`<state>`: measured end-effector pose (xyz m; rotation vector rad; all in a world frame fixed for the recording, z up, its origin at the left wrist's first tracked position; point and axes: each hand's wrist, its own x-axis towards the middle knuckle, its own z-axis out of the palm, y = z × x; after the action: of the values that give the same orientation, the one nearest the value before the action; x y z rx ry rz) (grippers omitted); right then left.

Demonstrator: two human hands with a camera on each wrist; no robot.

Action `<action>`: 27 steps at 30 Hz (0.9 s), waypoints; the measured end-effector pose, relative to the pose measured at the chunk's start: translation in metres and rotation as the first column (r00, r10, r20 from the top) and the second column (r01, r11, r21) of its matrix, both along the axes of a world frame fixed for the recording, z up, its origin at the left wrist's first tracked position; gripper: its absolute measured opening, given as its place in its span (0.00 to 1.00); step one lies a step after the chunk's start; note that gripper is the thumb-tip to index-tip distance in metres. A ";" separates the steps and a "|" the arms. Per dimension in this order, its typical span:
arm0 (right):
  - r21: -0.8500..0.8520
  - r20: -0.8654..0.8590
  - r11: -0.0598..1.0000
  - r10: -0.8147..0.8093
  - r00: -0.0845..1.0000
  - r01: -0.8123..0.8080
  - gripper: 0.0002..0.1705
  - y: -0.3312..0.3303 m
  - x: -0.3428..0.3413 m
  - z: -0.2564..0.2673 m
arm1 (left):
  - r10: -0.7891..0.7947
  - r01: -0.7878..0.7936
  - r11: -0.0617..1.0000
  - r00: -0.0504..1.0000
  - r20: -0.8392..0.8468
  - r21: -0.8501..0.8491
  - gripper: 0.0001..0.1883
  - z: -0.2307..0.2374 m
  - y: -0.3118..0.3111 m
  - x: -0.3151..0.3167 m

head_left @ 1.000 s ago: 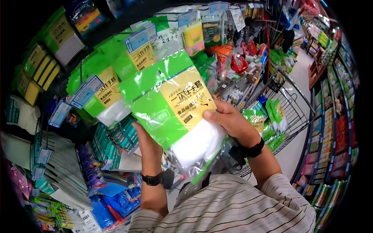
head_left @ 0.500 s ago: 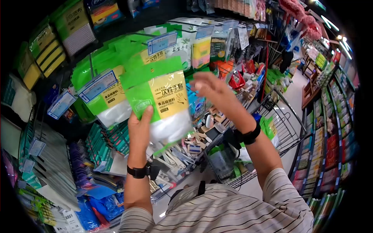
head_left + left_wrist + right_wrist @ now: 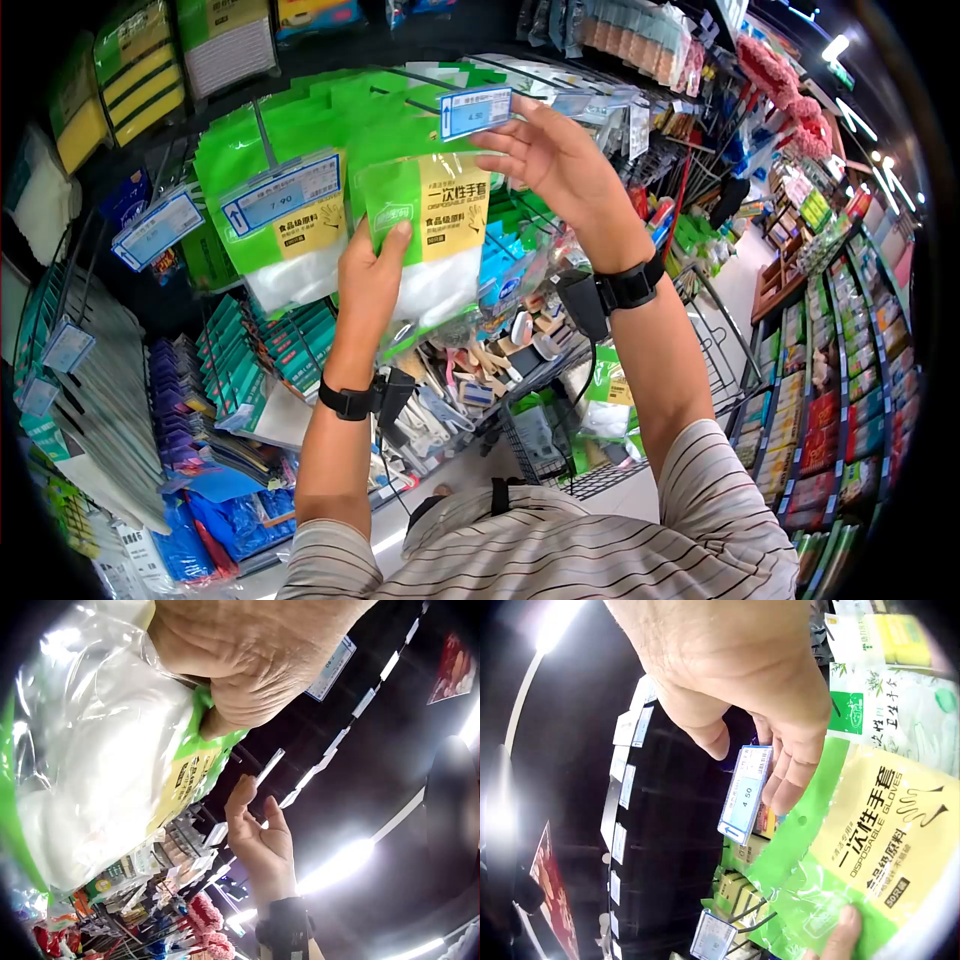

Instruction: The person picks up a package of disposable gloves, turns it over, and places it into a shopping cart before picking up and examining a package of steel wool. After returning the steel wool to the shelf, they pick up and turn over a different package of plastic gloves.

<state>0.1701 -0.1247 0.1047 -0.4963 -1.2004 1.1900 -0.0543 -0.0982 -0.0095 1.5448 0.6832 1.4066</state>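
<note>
My left hand [image 3: 368,285] grips a green and yellow pack of disposable gloves [image 3: 455,215] by its side, thumb over the front. White gloves show through the clear lower part. The pack is upright, in front of similar hanging packs, its top edge overlapped by a blue-edged price tag [image 3: 475,112] reading 4.50. My right hand [image 3: 565,165] is beside that tag with thumb and fingers apart. In the right wrist view the tag [image 3: 746,793] appears between the right thumb and fingers, and the left thumb [image 3: 844,934] presses the pack's face.
More green glove packs [image 3: 295,280] hang at the left behind a 7.90 tag [image 3: 285,195]. Brushes [image 3: 470,390] fill a bin below. A wire shopping cart [image 3: 735,350] with a green pack [image 3: 605,415] stands at the right. Stocked shelves [image 3: 825,400] line the aisle's far side.
My right hand has let go of the glove pack and risen to the price tag. My left hand has taken hold of the pack and brought it up against the hanging packs.
</note>
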 end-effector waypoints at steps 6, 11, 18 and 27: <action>0.008 -0.015 1.000 0.007 1.000 -0.007 0.19 -0.006 0.008 0.005 | -0.029 0.029 1.000 1.000 0.005 0.005 0.16 0.002 -0.003 0.006; 0.054 0.030 0.999 0.004 1.000 -0.006 0.26 -0.009 0.012 0.016 | -0.050 0.049 0.998 0.999 0.020 0.049 0.19 0.002 -0.010 0.010; 0.051 -0.001 0.999 -0.017 1.000 0.017 0.26 -0.010 0.011 0.017 | -0.033 0.032 0.999 0.999 0.043 0.037 0.19 0.014 -0.005 0.017; 0.044 -0.004 0.999 -0.001 1.000 0.001 0.24 -0.010 0.013 0.010 | 0.074 -0.075 0.995 0.997 0.033 0.059 0.19 0.009 0.012 0.019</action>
<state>0.1827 -0.1351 0.1148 -0.4615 -1.2203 1.1604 -0.0353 -0.0861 -0.0002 1.5553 0.6914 1.5160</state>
